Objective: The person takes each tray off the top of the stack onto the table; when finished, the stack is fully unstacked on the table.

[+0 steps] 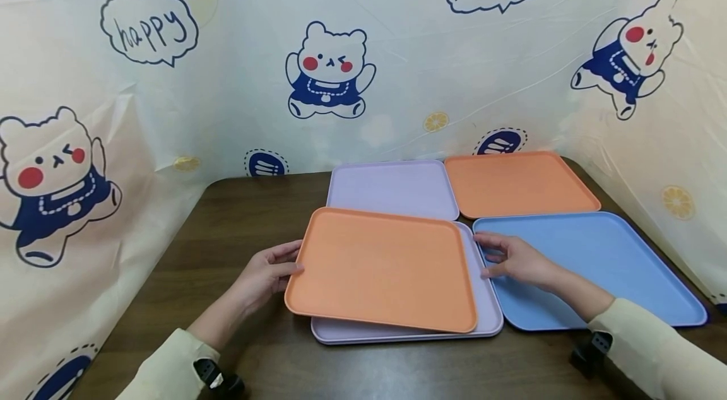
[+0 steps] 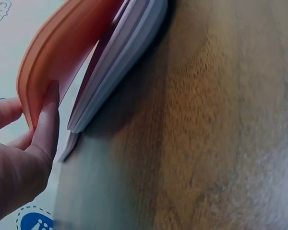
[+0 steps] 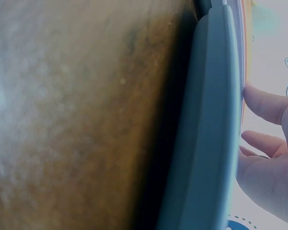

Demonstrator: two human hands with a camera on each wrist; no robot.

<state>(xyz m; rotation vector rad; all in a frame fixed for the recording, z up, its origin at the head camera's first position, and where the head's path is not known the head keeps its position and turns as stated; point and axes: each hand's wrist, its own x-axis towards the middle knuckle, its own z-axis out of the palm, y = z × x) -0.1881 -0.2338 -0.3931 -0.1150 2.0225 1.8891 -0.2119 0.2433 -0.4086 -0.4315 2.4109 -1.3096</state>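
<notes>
My left hand [image 1: 263, 278] pinches the left edge of an orange rectangular tray [image 1: 383, 269]. The tray's left side stands raised, and a gap under it shows in the left wrist view. Beneath lie purple trays [image 1: 490, 308], stacked, showing along the right and front edges. My right hand [image 1: 521, 261] is at the right edge of that stack, over the near left part of a blue tray [image 1: 602, 261]. Its thumb and fingers are spread apart, with the fingertips close to the purple rim and nothing gripped between them.
Behind the stack a purple tray [image 1: 392, 188] lies flat, and another orange tray [image 1: 522, 184] lies to its right. All rest on a dark wooden table [image 1: 238, 217]. A printed cloth [image 1: 227, 103] with cartoon bears hangs around the back and sides.
</notes>
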